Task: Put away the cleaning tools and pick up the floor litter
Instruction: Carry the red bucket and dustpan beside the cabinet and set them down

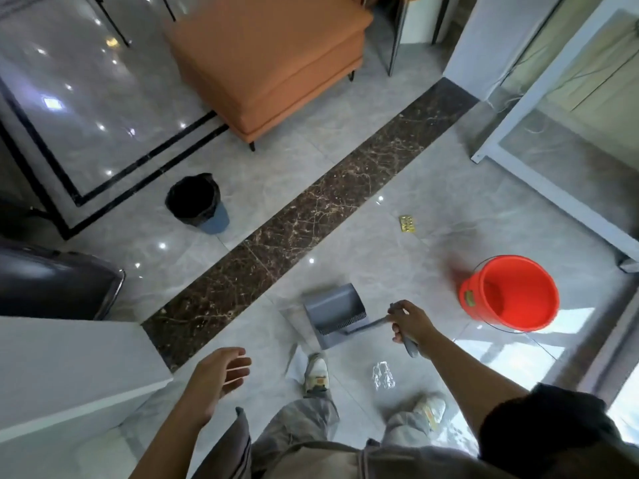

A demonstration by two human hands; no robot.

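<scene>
One wide, head-worn camera looks steeply down at the floor; the red bucket sits close, right of centre.

Grey dustpan with comb-toothed rim, long handle angled up rightward, small yellow packet flat on the floor beyond it, crumpled clear wrapper and white paper nearer
</scene>
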